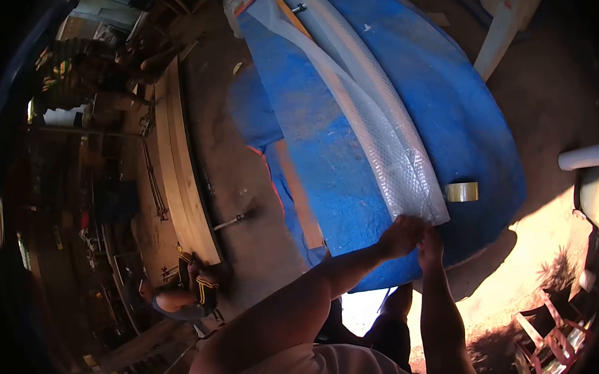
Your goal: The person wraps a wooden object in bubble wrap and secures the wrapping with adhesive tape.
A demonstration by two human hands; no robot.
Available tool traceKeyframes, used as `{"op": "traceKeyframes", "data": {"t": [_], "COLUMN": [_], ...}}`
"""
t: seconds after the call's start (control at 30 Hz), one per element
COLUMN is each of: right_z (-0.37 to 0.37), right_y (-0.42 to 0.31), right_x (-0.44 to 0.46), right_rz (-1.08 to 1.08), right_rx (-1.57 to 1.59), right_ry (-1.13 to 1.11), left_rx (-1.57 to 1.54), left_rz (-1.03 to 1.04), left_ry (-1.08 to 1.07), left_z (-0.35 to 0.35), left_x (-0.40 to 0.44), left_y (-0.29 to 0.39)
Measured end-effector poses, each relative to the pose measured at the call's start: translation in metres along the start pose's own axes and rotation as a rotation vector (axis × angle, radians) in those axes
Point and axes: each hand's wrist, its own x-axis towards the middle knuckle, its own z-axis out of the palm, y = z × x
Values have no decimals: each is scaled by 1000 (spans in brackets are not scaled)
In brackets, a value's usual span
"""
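Observation:
A long piece of bubble wrap (pixel 398 150) lies lengthwise over the blue-covered table (pixel 311 152). Both my hands meet at its near end: my left hand (pixel 402 237) has its fingers closed at the wrap's edge, and my right hand (pixel 430 246) is closed right beside it. What is pinched between the fingertips is too small to make out. A roll of tape (pixel 462 192) rests on the cover to the right of the wrap. Near the wrap's far end lie an orange-yellow strip (pixel 292 17) and a small metal piece (pixel 299 8).
Long wooden boards (pixel 180 167) stretch along the left, with a person (pixel 176 299) at their near end. More people are in the dim upper left. A white container (pixel 582 157) stands at the right, wooden pieces (pixel 552 336) at the lower right.

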Motion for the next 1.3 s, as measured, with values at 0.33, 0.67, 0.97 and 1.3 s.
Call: {"op": "traceKeyframes", "data": {"t": [0.33, 0.67, 0.97, 1.3], "right_z": [10, -12, -22, -32], "right_y": [-9, -43, -160, -156], "right_x": [1, -4, -3, 73], "right_rz": [-91, 14, -954, -783], "right_rx": [-75, -528, -1222, -1190], "right_ry": [-41, 56, 403, 197], "left_rx": [-69, -59, -216, -1257], "left_rz": [44, 149, -461, -1097], "left_ry": [-38, -70, 476, 325], "left_z": [-16, -25, 3, -10], "left_x": [-3, 4, -42, -9], "left_y": [-7, 1, -20, -31]}}
